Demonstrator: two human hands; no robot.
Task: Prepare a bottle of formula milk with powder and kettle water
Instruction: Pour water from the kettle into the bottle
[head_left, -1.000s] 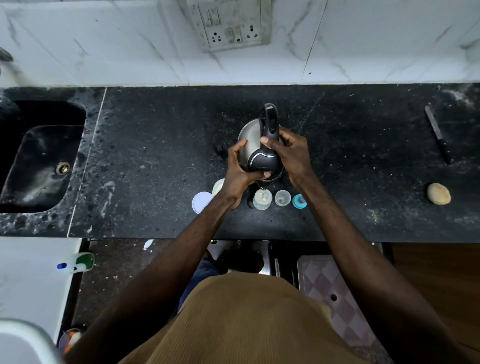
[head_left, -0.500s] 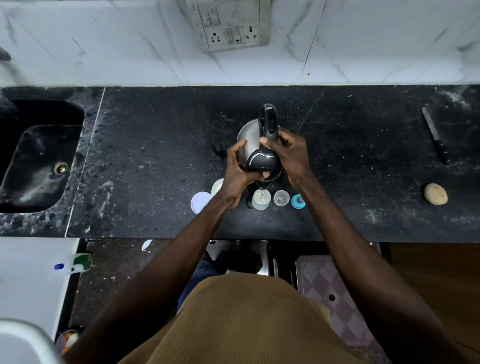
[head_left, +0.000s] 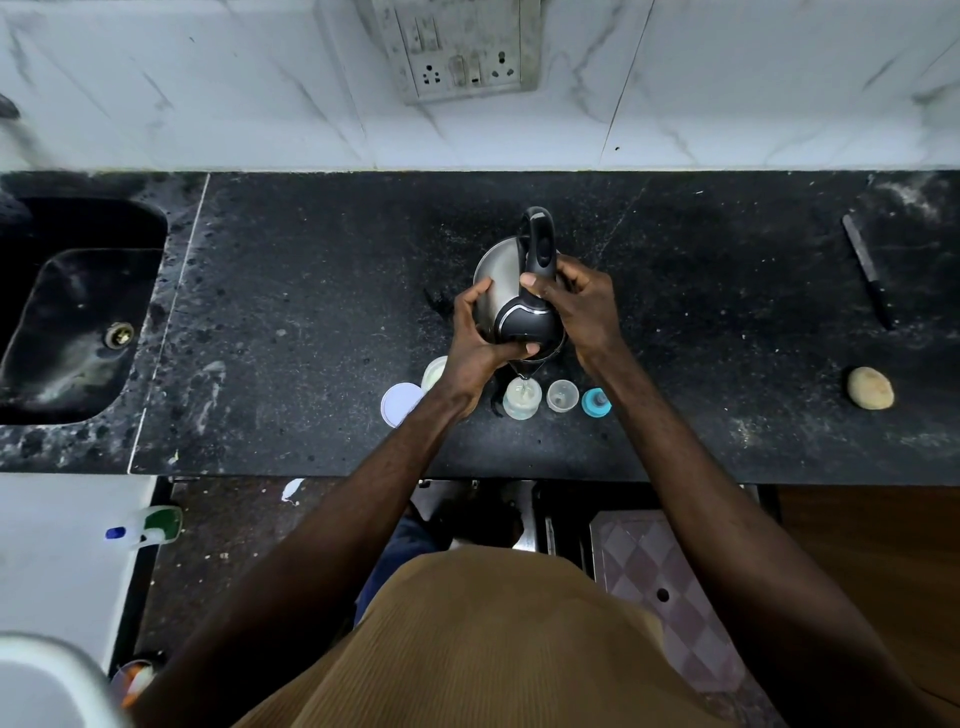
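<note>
Right hand curls round the handle of the kettle, left hand cups its steel side, tipping the spout over the open bottle near the front edge of the worktop. Water is going in; fitting the blue teat and shaking remain. Since the earlier frames, nothing has shifted noticeably.

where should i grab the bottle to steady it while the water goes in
Probably round its clear side wall, coming from the front of the counter. The bottle stands upright with its mouth open under the kettle spout, the left hand crowds one side and a clear cap the other.
</note>
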